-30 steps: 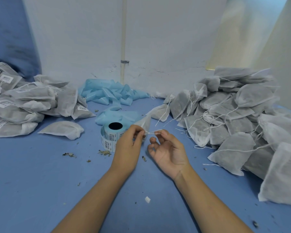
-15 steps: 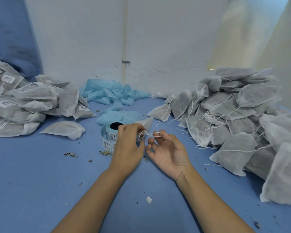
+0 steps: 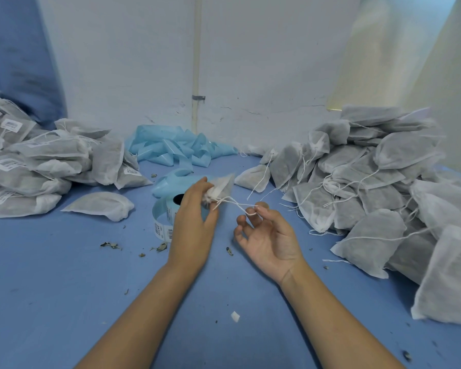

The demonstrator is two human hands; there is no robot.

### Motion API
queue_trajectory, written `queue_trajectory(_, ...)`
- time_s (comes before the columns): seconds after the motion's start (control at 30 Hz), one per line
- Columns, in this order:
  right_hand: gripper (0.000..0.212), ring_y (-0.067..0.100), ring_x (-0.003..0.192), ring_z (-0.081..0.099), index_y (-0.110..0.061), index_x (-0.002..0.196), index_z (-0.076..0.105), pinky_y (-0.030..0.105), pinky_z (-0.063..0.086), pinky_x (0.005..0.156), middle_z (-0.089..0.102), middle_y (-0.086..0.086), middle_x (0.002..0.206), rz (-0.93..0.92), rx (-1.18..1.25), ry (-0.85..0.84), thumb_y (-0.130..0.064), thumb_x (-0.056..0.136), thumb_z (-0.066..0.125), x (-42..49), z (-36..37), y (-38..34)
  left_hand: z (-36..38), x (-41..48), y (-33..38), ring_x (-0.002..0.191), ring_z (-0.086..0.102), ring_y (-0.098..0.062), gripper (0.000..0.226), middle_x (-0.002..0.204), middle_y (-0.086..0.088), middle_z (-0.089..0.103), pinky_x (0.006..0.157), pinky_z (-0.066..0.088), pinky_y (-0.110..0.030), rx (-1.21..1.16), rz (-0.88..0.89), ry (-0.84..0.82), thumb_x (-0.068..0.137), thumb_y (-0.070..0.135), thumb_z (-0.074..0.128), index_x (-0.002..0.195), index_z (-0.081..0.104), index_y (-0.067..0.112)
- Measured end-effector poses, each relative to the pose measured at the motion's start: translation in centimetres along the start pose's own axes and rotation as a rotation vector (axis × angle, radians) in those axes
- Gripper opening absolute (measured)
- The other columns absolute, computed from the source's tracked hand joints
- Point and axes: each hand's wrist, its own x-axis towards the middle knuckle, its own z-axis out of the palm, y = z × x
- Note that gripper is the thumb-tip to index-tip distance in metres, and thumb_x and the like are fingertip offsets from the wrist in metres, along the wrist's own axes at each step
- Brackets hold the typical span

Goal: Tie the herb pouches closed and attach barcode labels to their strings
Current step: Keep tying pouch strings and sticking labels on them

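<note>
A person's left hand (image 3: 194, 222) is pinching the gathered neck of a herb pouch (image 3: 221, 190) above the blue surface's (image 3: 64, 288) middle while the right hand (image 3: 269, 235) is pinching its string (image 3: 237, 204), which probably needs steady tension until the knot cinches.

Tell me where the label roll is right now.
The label roll sits mid-table, just behind the left hand, in front of the blue backing strip.
</note>
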Motion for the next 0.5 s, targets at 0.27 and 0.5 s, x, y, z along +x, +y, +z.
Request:
queue_trajectory(0.27, 0.013, 0.000, 0.072, 0.063, -0.019, 0.073, 0.062, 0.019, 0.045, 0.079, 0.067, -0.012, 0.074, -0.244, -0.445, 0.298, -0.008, 0.078, 0.069, 0.4, 0.3, 0.5, 0.0, 0.2, 1.5, 0.089, 0.052, 0.012, 0.038, 0.097, 0.026, 0.055, 0.076, 0.037, -0.003, -0.071, 0.004, 0.109, 0.097, 0.004, 0.041, 0.111, 0.045, 0.039)
queue_trajectory(0.5, 0.013, 0.013, 0.084, 0.063, -0.017, 0.075, 0.063, 0.027, 0.050, 0.088, 0.069, -0.003, 0.082, -0.164, -0.394, 0.318, -0.008, 0.084, 0.067, 0.5, 0.5, 1.0, 0.1, 0.6, 1.4, 0.113, 0.056, -0.018, 0.037, 0.118, 0.003, 0.061, 0.099, 0.046, -0.041, -0.164, -0.122, 0.125, 0.098, 0.002, 0.036, 0.120, 0.058, 0.022)
